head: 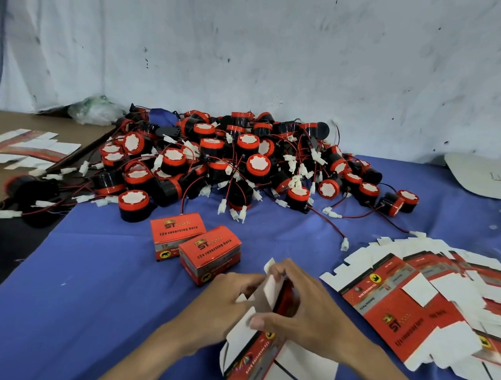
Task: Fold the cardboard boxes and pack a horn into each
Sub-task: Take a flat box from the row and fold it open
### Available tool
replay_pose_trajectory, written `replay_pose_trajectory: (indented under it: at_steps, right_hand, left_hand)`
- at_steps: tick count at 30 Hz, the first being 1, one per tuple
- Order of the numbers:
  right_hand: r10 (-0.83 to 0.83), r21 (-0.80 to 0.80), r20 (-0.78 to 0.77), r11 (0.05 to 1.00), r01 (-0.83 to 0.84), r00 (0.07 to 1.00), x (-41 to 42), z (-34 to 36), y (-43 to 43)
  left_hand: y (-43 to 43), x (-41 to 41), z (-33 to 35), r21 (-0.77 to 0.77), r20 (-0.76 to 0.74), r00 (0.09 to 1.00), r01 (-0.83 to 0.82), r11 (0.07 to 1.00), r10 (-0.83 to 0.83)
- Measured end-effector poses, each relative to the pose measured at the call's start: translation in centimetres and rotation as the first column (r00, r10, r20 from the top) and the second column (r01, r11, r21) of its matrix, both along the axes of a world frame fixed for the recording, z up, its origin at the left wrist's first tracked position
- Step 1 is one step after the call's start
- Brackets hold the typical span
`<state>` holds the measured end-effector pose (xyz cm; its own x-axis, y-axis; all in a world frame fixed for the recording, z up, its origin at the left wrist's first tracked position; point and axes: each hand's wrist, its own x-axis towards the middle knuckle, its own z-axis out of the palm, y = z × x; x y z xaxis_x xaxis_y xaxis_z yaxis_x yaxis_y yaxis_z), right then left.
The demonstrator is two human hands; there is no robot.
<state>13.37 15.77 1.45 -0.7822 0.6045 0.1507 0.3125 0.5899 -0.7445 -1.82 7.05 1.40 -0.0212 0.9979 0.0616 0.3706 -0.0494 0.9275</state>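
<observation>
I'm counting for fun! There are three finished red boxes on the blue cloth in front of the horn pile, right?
Not quite. Only two finished red boxes stand on the blue cloth in front of the horn pile, not three; the head view shows it. A third box is only half folded, held by the left hand and right hand.

half-folded box [252, 358]: middle hidden by hands [310, 310], bottom cut off | far-left horn [31, 190], probably: blurred

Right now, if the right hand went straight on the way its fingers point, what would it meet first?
Past the half-folded box it grips, the right hand would probably meet the nearer closed box first, then the horn pile; depth is unclear.
</observation>
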Motion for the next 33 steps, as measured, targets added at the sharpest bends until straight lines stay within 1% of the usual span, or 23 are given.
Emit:
replay_pose_trajectory:
  at_steps: [3, 5, 6, 8, 10, 12, 13, 15, 16, 17, 19, 20, 21, 22, 23, 25, 30, 33]
  right_hand:
    - [0.065, 0.014, -0.004, 0.998, -0.065, 0.998, 0.0, 0.1, 0.1]
    - [0.099, -0.002, -0.027, 0.995, -0.1, 0.995, 0.1, 0.3, 0.1]
    - [0.099, -0.003, -0.038, 0.995, -0.099, 0.994, 0.1, 0.4, 0.1]
    - [0.085, 0.005, -0.074, 0.996, -0.085, 0.994, 0.1, 0.5, 0.0]
    - [0.064, -0.027, -0.154, 0.997, -0.069, 0.986, 0.1, 0.6, -0.2]
    - [0.044, -0.142, -0.243, 0.987, -0.08, 0.969, 0.2, 0.6, -0.4]
    - [0.033, -0.228, -0.284, 0.968, -0.101, 0.958, 0.2, 0.6, -0.6]
    - [-0.027, -0.401, -0.364, 0.907, -0.131, 0.931, 0.2, 0.3, -0.6]
    - [-0.069, -0.446, -0.402, 0.886, -0.13, 0.913, 0.2, 0.1, -0.6]
    - [-0.115, -0.468, -0.439, 0.876, -0.118, 0.891, 0.1, 0.0, -0.7]
    - [-0.197, -0.484, -0.507, 0.871, -0.087, 0.839, -0.2, -0.5, -0.9]
    - [-0.229, -0.484, -0.531, 0.872, -0.07, 0.816, -0.3, -0.8, -1.0]
    - [-0.246, -0.48, -0.556, 0.875, -0.065, 0.794, -0.5, -1.1, -1.2]
    - [-0.256, -0.476, -0.576, 0.877, -0.063, 0.777, -0.6, -1.3, -1.4]
    - [-0.275, -0.477, -0.586, 0.878, -0.05, 0.762, -0.8, -1.5, -1.5]
    - [-0.319, -0.488, -0.592, 0.873, -0.013, 0.74, -1.0, -1.8, -1.6]
    - [-0.333, -0.449, -0.645, 0.894, 0.012, 0.688, -1.3, -2.2, -2.0]
    - [-0.302, -0.358, -0.636, 0.931, 0.075, 0.71, -1.4, -2.2, -2.1]
  left_hand:
    - [0.2, 0.4, 0.0, 0.004, -0.03, 1.0, -0.007, 1.0, 0.007]
    - [0.2, 0.3, 0.1, -0.027, -0.026, 1.0, -0.016, 1.0, 0.016]
    - [0.1, 0.2, 0.2, -0.052, 0.002, 1.0, -0.014, 0.999, 0.015]
    - [-0.1, -0.3, 0.7, -0.119, 0.127, 0.992, -0.007, 0.993, 0.022]
    - [0.2, -0.9, 1.1, -0.202, 0.258, 0.961, -0.052, 0.978, 0.104]
    - [0.6, -1.5, 1.1, -0.25, 0.352, 0.908, -0.144, 0.958, 0.228]
    - [0.8, -1.6, 0.9, -0.231, 0.428, 0.864, -0.177, 0.957, 0.263]
    - [0.6, -1.5, 0.7, -0.121, 0.644, 0.724, -0.223, 0.967, 0.247]
    - [0.4, -1.3, 0.6, -0.054, 0.706, 0.679, -0.234, 0.971, 0.203]
    - [0.1, -0.9, 0.4, 0.026, 0.688, 0.71, -0.233, 0.972, 0.151]
    - [-0.2, 0.3, -0.1, 0.142, 0.476, 0.871, -0.21, 0.967, 0.119]
    - [-0.1, 1.0, -0.4, 0.182, 0.382, 0.911, -0.238, 0.954, 0.154]
    - [0.1, 1.5, -0.8, 0.214, 0.349, 0.913, -0.296, 0.931, 0.21]
    - [0.2, 1.9, -1.1, 0.244, 0.362, 0.894, -0.365, 0.898, 0.265]
    - [0.3, 2.1, -1.2, 0.267, 0.396, 0.867, -0.425, 0.865, 0.303]
    - [0.3, 2.1, -1.3, 0.307, 0.453, 0.831, -0.485, 0.819, 0.323]
    - [0.3, 2.2, -1.3, 0.338, 0.407, 0.837, -0.51, 0.791, 0.366]
    - [0.3, 2.4, -1.2, 0.321, 0.39, 0.867, -0.445, 0.836, 0.312]
